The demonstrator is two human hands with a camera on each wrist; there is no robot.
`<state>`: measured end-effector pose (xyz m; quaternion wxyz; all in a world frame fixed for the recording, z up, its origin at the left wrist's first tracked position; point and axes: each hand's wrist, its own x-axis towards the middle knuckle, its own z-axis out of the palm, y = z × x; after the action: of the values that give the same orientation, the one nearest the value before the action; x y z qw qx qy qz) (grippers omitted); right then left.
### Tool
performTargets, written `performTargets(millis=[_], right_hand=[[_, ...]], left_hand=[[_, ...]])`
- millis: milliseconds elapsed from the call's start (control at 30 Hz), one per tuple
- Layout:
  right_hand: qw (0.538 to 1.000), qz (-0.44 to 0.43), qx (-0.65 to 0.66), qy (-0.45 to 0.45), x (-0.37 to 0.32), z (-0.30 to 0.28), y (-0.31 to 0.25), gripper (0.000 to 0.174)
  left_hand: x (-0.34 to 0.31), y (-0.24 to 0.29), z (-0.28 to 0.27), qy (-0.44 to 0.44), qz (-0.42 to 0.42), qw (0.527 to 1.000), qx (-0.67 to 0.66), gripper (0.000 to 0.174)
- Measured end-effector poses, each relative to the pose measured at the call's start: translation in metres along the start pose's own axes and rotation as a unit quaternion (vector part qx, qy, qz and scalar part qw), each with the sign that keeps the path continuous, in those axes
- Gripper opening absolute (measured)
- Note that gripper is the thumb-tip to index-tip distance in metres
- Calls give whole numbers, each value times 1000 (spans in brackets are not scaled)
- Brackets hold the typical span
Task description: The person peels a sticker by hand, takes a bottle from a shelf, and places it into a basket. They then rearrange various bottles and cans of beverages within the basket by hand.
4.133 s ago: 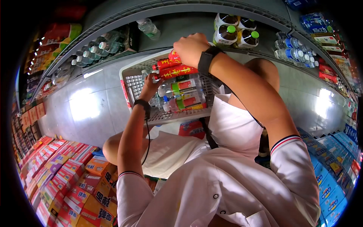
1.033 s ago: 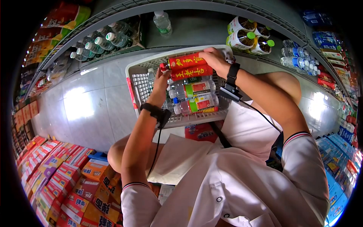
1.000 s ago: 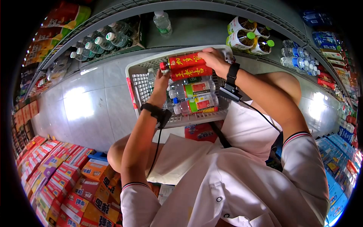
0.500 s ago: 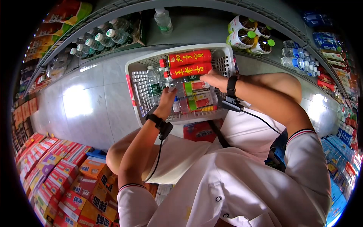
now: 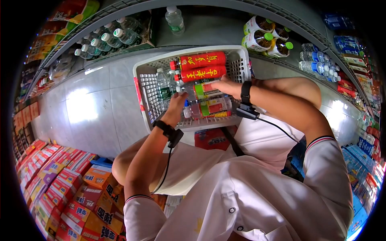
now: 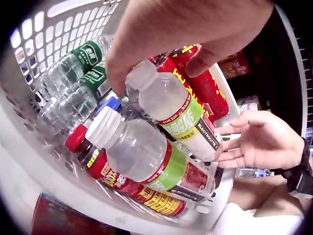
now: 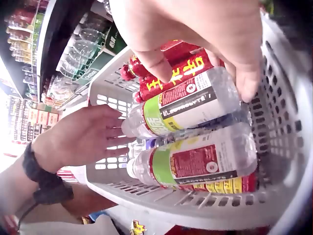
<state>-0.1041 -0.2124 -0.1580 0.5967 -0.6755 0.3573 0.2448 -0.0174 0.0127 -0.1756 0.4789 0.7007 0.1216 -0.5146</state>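
Note:
A grey plastic shopping basket (image 5: pixel 239 56) sits before the person, holding bottles laid on their sides. Two red drink bottles (image 5: pixel 201 74) lie along its far side, and water bottles (image 6: pixel 80 61) with green labels fill its left end. Between both hands is a clear electrolyte drink bottle (image 7: pixel 183 105) with a green, white and red label. The left hand (image 5: pixel 175 107) has its fingers at the capped end. At the base, the right hand (image 5: pixel 227 86) grips it from above. A second electrolyte bottle (image 7: pixel 198 156) lies parallel, nearer the person, over a red-capped bottle (image 6: pixel 90 147).
Behind the basket runs a low shelf with a single water bottle (image 5: pixel 175 20), a tray of green-labelled bottles (image 5: pixel 108 40) and a pack of green-capped drinks (image 5: pixel 265 38). Stacked cartons (image 5: pixel 68 184) flank the left, blue packs (image 5: pixel 356 188) the right. A cable hangs from each wrist.
The red bottles were handled and now lie side by side at the far side. Both hands have since moved nearer the person, onto the electrolyte bottle, which has turned slightly.

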Motion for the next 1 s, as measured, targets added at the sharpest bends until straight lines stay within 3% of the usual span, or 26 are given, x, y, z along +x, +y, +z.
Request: performTargets(millis=[33, 133, 200, 300, 433, 533, 633, 733, 833, 933, 1000], right_hand=[[1000, -15, -2, 14, -3, -1, -6, 27], [1000, 4, -10, -23, -7, -10, -25, 77], [998, 9, 4, -62, -21, -15, -42, 77], [996, 13, 5, -87, -28, -16, -49, 76], [995, 8, 50, -81, -21, -14, -40, 71], [997, -33, 56, -36, 3, -8, -15, 65], [983, -93, -8, 155, 34, 10, 25, 53], [995, -65, -21, 73, 31, -1, 28, 57], [996, 17, -50, -74, 25, -10, 23, 59], [994, -6, -101, -47, 11, -3, 28, 61], [994, 35, -83, -54, 8, -4, 22, 63]], left_hand=[[-2, 3, 0, -4, 3, 1000, -4, 47], [-7, 17, 1, 9, 36, 999, -28, 49], [-12, 25, 7, 54, 87, 993, -62, 50], [8, 13, -5, 48, 110, 991, -60, 58], [15, 19, -3, 45, 70, 996, -20, 65], [37, 0, -10, 39, 77, 996, 0, 68], [26, 11, -9, 42, 59, 997, 3, 66], [21, 14, -7, 60, 23, 998, 21, 57], [16, 12, -7, 59, 7, 996, 59, 49], [24, -6, -9, 78, 22, 995, 64, 45], [24, -9, -12, 66, 36, 995, 68, 46]])
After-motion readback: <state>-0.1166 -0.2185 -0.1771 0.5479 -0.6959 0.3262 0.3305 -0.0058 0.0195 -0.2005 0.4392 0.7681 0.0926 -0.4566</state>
